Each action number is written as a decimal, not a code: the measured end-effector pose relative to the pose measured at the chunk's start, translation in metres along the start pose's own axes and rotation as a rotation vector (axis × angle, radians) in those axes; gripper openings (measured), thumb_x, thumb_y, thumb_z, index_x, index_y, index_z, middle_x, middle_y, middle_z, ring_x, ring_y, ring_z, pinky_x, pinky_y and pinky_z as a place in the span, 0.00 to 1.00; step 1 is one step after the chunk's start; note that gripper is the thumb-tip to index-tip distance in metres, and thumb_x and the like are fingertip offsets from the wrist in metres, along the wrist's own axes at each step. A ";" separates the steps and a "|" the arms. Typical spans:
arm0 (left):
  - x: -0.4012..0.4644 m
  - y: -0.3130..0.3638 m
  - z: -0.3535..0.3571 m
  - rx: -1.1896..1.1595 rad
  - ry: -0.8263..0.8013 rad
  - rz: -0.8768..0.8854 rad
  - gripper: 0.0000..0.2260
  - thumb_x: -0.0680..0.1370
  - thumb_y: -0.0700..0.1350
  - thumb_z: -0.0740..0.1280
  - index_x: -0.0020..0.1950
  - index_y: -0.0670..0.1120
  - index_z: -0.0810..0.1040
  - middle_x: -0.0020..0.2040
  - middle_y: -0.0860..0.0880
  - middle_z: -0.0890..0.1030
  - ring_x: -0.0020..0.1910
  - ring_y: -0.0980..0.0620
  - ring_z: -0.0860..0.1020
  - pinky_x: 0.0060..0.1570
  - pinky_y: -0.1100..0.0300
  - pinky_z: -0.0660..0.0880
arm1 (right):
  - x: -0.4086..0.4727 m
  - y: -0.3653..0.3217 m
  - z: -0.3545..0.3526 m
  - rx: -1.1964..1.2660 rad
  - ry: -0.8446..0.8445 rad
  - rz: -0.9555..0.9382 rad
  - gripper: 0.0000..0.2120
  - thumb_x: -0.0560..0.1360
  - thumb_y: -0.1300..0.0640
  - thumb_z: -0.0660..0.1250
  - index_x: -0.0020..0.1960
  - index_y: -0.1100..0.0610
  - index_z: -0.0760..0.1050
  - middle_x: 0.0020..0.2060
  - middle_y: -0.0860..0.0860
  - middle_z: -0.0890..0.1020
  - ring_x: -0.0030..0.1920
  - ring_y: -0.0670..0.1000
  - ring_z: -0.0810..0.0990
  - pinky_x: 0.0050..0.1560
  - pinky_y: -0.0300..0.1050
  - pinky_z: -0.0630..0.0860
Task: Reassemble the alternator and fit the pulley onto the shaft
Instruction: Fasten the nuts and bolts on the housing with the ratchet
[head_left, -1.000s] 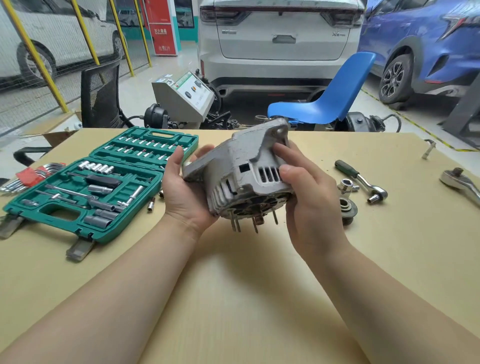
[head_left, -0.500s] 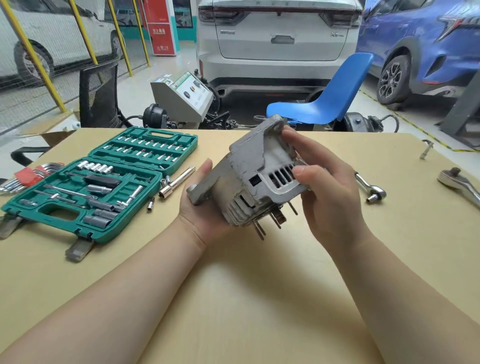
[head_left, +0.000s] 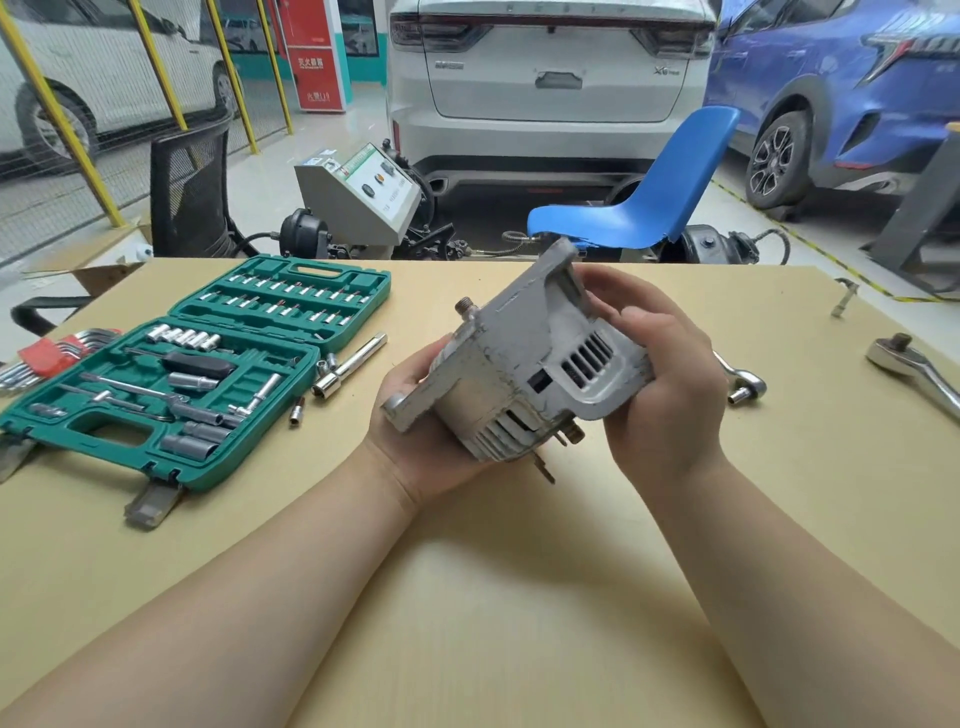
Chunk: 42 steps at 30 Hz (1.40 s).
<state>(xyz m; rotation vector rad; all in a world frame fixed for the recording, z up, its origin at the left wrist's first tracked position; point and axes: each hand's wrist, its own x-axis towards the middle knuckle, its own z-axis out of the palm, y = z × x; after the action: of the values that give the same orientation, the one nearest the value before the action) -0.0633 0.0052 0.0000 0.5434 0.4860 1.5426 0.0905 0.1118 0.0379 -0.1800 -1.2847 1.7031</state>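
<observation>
Head view: both hands hold the grey alternator (head_left: 524, 374) above the middle of the table (head_left: 467, 597). The left hand (head_left: 426, 436) cups it from below; the right hand (head_left: 660, 384) wraps its right side. Its threaded shaft (head_left: 464, 305) points far-left. Bare tabletop lies near; a green socket case (head_left: 197, 374) sits left and a ratchet (head_left: 740, 382) right.

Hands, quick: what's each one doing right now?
Left hand: cradles the alternator from underneath, fingers curled round it.
Right hand: grips the alternator's vented end.
</observation>
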 end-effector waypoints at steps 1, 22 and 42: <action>0.002 -0.003 -0.001 -0.077 0.080 -0.021 0.22 0.85 0.56 0.65 0.77 0.50 0.78 0.85 0.44 0.65 0.84 0.38 0.62 0.83 0.36 0.56 | -0.001 0.000 0.003 0.071 0.119 0.043 0.17 0.75 0.60 0.60 0.59 0.60 0.82 0.59 0.60 0.84 0.61 0.61 0.82 0.56 0.57 0.78; -0.009 0.009 0.021 0.328 0.273 0.407 0.17 0.90 0.51 0.52 0.65 0.41 0.73 0.49 0.45 0.90 0.48 0.48 0.89 0.44 0.56 0.86 | 0.001 0.022 0.004 0.150 0.668 0.355 0.17 0.73 0.39 0.67 0.31 0.45 0.82 0.31 0.47 0.82 0.31 0.53 0.83 0.37 0.53 0.80; -0.007 -0.008 0.008 0.630 0.430 0.499 0.29 0.85 0.56 0.62 0.78 0.36 0.71 0.57 0.44 0.87 0.56 0.46 0.86 0.55 0.56 0.83 | 0.007 0.028 -0.006 0.384 0.597 0.544 0.12 0.72 0.54 0.67 0.34 0.52 0.66 0.27 0.47 0.73 0.28 0.51 0.72 0.37 0.45 0.70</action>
<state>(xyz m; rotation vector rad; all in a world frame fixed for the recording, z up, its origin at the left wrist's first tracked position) -0.0519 -0.0018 0.0011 0.8613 1.2649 1.9946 0.0743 0.1213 0.0152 -0.7983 -0.4707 2.0906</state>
